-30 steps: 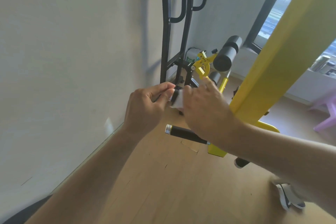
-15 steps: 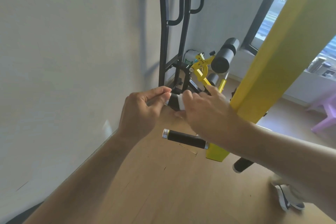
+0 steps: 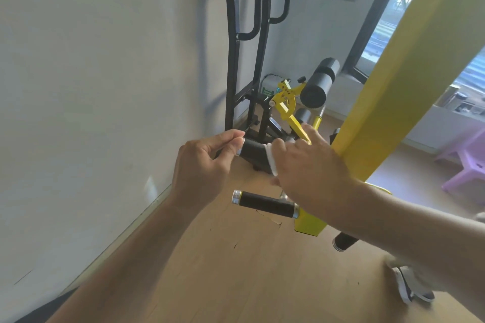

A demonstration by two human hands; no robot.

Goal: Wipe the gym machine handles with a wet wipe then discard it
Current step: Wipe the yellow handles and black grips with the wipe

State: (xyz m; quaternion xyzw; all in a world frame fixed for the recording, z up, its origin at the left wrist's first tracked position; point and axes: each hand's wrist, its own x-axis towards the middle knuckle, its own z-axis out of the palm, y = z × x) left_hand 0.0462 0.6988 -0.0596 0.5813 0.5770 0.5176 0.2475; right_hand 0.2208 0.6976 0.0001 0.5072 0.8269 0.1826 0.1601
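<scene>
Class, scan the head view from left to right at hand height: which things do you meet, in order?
White wall → left hand → upper black handle → wet wipe → right hand → yellow beam → purple stool.

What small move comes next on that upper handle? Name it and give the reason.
Probably slide the right hand, with the wet wipe wrapped round the upper handle, outward toward the silver end cap. The left hand pinches that end, and the black grip between wipe and cap looks not yet covered. The lower handle is untouched.
</scene>
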